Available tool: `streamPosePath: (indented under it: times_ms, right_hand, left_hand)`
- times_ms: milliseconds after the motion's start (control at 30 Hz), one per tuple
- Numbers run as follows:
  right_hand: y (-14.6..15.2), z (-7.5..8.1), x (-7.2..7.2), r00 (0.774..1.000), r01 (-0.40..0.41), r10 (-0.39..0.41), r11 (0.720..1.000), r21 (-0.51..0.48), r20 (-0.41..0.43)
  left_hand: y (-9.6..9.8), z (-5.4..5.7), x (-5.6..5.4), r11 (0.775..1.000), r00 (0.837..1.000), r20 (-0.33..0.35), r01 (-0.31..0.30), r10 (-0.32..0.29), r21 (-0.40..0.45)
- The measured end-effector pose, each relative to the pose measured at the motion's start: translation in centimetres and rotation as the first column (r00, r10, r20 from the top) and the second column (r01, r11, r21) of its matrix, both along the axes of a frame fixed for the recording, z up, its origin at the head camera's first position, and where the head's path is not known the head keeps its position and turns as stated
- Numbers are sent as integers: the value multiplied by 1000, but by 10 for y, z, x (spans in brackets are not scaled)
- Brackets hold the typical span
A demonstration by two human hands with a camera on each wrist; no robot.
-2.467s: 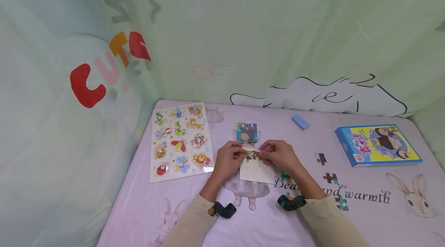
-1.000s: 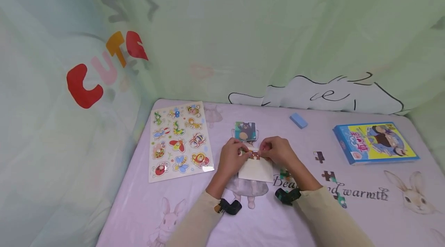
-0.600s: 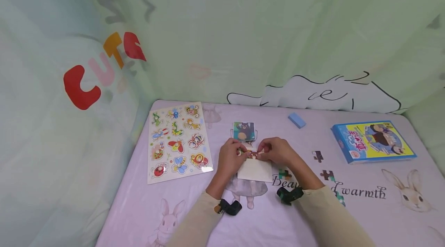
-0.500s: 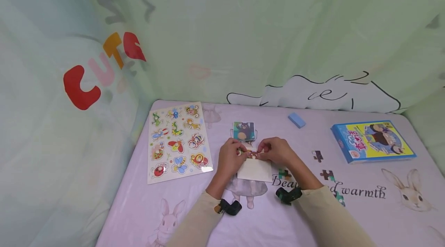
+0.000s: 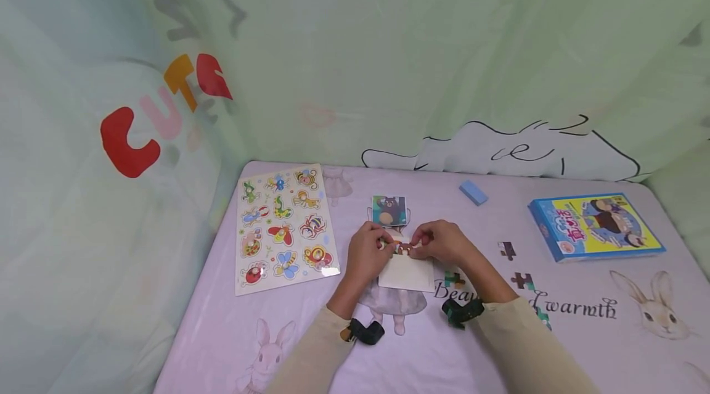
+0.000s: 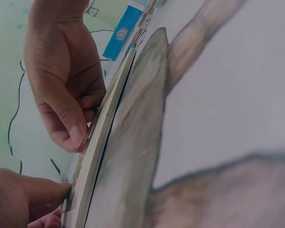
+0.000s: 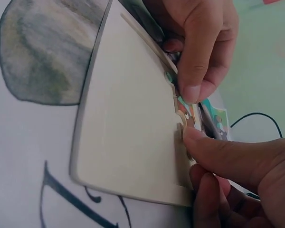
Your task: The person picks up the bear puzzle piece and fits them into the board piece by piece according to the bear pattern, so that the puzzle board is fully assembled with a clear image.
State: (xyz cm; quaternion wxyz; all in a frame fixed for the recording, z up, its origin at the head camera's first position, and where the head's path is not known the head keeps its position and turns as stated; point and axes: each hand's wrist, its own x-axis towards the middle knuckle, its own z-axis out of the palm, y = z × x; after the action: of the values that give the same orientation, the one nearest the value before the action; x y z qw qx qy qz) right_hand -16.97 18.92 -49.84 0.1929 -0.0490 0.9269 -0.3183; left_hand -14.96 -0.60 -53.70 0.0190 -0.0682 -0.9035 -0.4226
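Observation:
A pale wooden puzzle board (image 5: 407,274) lies on the table, its lower part bare. At its far edge are joined-looking jigsaw puzzle pieces (image 5: 403,248) printed with a brown animal. My left hand (image 5: 368,252) pinches the left end of these pieces between thumb and fingers. From the other side my right hand (image 5: 444,243) pinches the right end. In the right wrist view both thumbs sit close together on the puzzle pieces (image 7: 186,111), slightly raised at the board's rim. The fingers partly hide the pieces.
A bear picture card (image 5: 389,211) lies just beyond the board. Loose jigsaw pieces (image 5: 522,281) are scattered to the right. A blue block (image 5: 473,192) and a blue-yellow box (image 5: 601,225) lie farther right. An insect peg puzzle (image 5: 285,227) lies at left.
Since the earliest frame, the hands have drawn slightly closer together and the pieces between them look more level. Over the last half second the hands have barely moved.

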Motion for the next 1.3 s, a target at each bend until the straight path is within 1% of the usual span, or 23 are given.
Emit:
streamPosePath:
  times_ms: [167,367,467,600,733,800,933,1100,1200,1300]
  right_hand:
    - [0,-3,-2,1000,-17,17,1000,1,-12]
    - [-3,-1,0,1000,8,-8,1000,10,4]
    - [-4,0,2,1000,16,-16,1000,15,-1]
    - [-5,2,5,1000,-2,3,1000,22,-30]
    - [1,6,10,998,-23,23,1000,-1,-56]
    - [8,8,13,997,-24,23,1000,-10,-74]
    - [28,15,20,995,14,-15,1000,-16,-103]
    - [64,27,29,986,115,-112,993,14,-126]
    - [88,31,37,978,167,-163,986,25,-127]
    - [111,31,45,971,213,-209,977,30,-116]
  left_hand:
    - [-3,-2,0,1000,1000,-11,16,-16,-10]
    - [-8,-4,-1,995,996,-5,83,-84,-46]
    - [-9,-4,-1,993,995,-9,103,-104,-61]
    - [-9,-4,-1,990,992,-35,118,-121,-78]
    - [-9,-5,-2,988,989,-62,130,-136,-85]
    - [-8,-5,-2,988,989,-62,130,-136,-88]
    - [-7,-4,-1,988,990,-57,127,-133,-86]
    - [-6,-5,-1,987,990,-57,126,-132,-99]
    - [-6,-6,-2,987,990,-48,125,-131,-104]
    - [-6,-6,-2,986,990,-46,127,-133,-105]
